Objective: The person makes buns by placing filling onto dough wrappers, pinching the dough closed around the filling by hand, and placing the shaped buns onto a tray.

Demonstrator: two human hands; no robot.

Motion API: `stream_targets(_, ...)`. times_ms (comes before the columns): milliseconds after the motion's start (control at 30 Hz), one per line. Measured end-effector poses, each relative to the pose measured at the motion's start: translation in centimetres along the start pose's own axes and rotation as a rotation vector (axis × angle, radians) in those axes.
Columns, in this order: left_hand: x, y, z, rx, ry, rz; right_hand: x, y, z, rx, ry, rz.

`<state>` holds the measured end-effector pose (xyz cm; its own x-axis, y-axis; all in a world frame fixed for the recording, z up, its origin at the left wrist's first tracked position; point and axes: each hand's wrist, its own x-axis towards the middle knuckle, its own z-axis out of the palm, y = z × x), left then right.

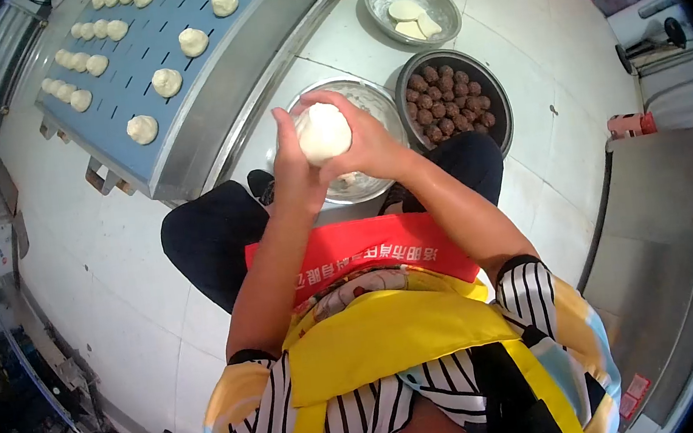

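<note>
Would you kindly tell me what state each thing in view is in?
Large dough ball: rounded, held
Left hand: cupped against it
Right hand: curled around it
Middle bowl: partly hidden, whitish inside
Brown balls: piled in the right-hand bowl
Flat dough pieces: lying in the top bowl
Smaller dough balls: shaped, set on the blue slotted surface
Yellow apron: worn

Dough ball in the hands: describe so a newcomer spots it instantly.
Right of the blue slotted surface sits a metal bowl. Over it, the left hand and right hand hold the pale dough ball. Unlike the dough pieces on that surface, it is hand-held.
</note>
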<state>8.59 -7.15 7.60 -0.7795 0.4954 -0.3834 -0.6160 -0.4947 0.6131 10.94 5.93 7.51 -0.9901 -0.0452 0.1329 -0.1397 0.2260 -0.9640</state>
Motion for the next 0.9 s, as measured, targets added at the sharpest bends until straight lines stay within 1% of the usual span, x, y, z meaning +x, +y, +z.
stream_targets(67,0.1,-0.2,0.1,0.036,-0.018,0.057,0.3,-1.1,-0.2,-0.024,-0.004,-0.073)
stream_targets(133,0.0,0.1,0.6,0.083,-0.047,0.082,0.2,-1.6,-0.5,-0.016,0.044,-0.040)
stream_targets(167,0.0,0.3,0.9,0.034,-0.036,0.068,0.4,-1.7,-0.5,-0.012,0.064,-0.031)
stream_targets(267,-0.5,0.4,1.7,-0.072,-0.020,0.035,0.7,-1.9,0.6,-0.095,0.218,0.009)
stream_targets(333,-0.6,0.7,1.4,-0.091,-0.037,0.044,0.9,-1.2,0.4,-0.106,0.164,-0.065)
stream_targets(367,-0.4,1.1,0.9,0.005,-0.062,0.022,1.0,-0.9,0.4,-0.109,0.133,-0.098)
stream_targets(433,-0.1,1.7,-0.4,0.193,-0.103,-0.021,1.2,-2.4,-0.6,0.106,-0.037,0.100)
stream_targets(467,-0.3,1.6,-0.4,0.190,-0.101,-0.020,1.2,-3.0,-0.9,0.214,-0.117,0.201)
stream_targets(500,-0.2,1.5,-0.1,0.190,-0.105,-0.013,1.4,-2.5,-0.4,0.155,-0.029,0.062)
stream_targets(533,0.0,1.5,0.2,0.189,-0.109,-0.002,1.4,-2.3,0.0,0.060,0.053,0.023)
stream_targets(600,0.2,1.3,0.6,0.089,-0.066,0.052,1.1,-2.5,1.0,-0.123,0.213,-0.046)
stream_targets(667,0.3,0.8,0.6,-0.010,-0.024,0.093,1.3,-3.1,0.8,0.032,0.132,-0.046)
stream_targets(733,2.1,2.7,-2.5,-0.023,-0.543,-0.149,1.5,-3.1,0.5,0.125,0.068,-0.007)
stream_targets(800,2.2,2.2,-3.7,-0.029,-0.539,-0.188,1.3,-2.8,0.5,0.172,0.031,0.082)
stream_targets(833,1.0,1.4,-1.5,-0.025,-0.285,-0.090,1.4,-2.8,0.4,0.193,0.010,0.116)
stream_targets(867,0.0,1.2,0.6,-0.022,-0.030,0.011,1.6,-2.9,0.6,0.108,0.037,0.065)
stream_targets(900,-1.0,2.0,2.6,-0.067,0.116,-0.028,1.7,-3.0,1.0,0.024,0.067,0.020)
